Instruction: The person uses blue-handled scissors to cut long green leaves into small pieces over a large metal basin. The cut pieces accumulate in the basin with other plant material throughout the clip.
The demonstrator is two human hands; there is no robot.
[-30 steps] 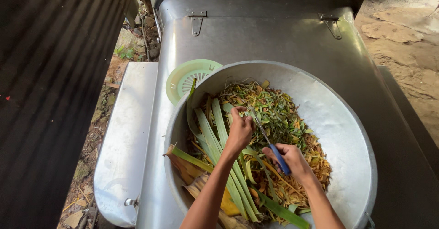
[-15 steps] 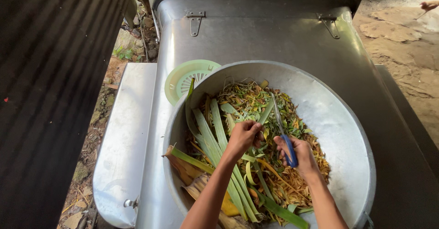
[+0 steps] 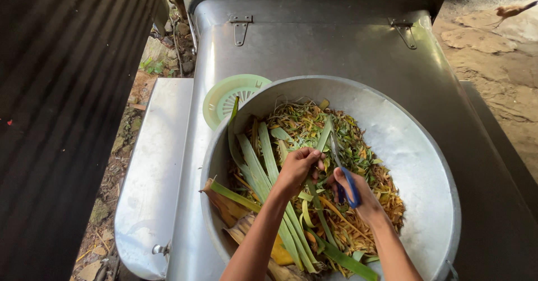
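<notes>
While I am looking down, my left hand is pinching a long green leaf with its fingers curled tight around it. My right hand is closed around the blue handles of a pair of scissors. The thin blades are pointing up and away from me, just beside the leaf, and I cannot tell how far apart they are. Both hands are close together over the middle of a big round metal bowl.

Lots of small cut bits of green, yellow and brown leaf are lying in the bowl. Long whole leaves are resting along the left side of the bowl, and some are sticking out over its near rim.

A pale green plastic strainer is peeking out from behind the bowl on the left. Everything is sitting on a shiny metal table. Bare ground is showing to the right.
</notes>
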